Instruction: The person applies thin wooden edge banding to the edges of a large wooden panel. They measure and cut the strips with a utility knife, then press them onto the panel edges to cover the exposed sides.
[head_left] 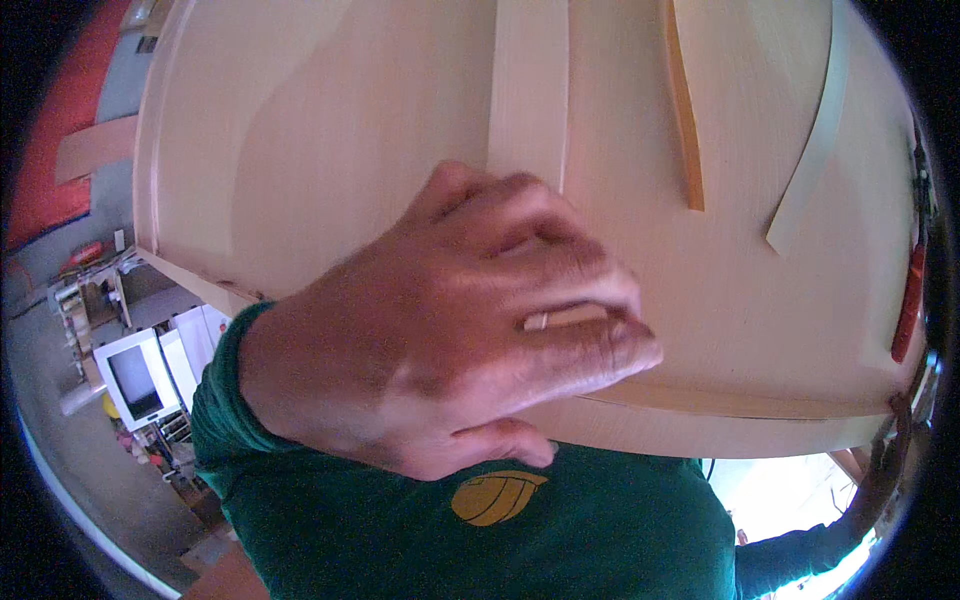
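Note:
My left hand (470, 320) reaches in from the left over a large pale wooden panel (330, 150), close to its near edge. Its fingers are curled together and the thumb hangs lower, by the edge. What the fingers hold, if anything, is hidden. A light band shows in the gap between two fingers. Beyond the knuckles a pale flat strip (530, 80) runs to the far side of the panel. Dark at the right rim, my right hand (890, 440) is against the panel's near right corner; its grip does not show clearly.
Two narrow strips lie on the panel: an orange-brown one (686, 110) and a pale curved one (815, 140). A red tool handle (908, 305) is by the right edge. At the left are a white-framed box (142, 378), shelf clutter and a red sheet (65, 130).

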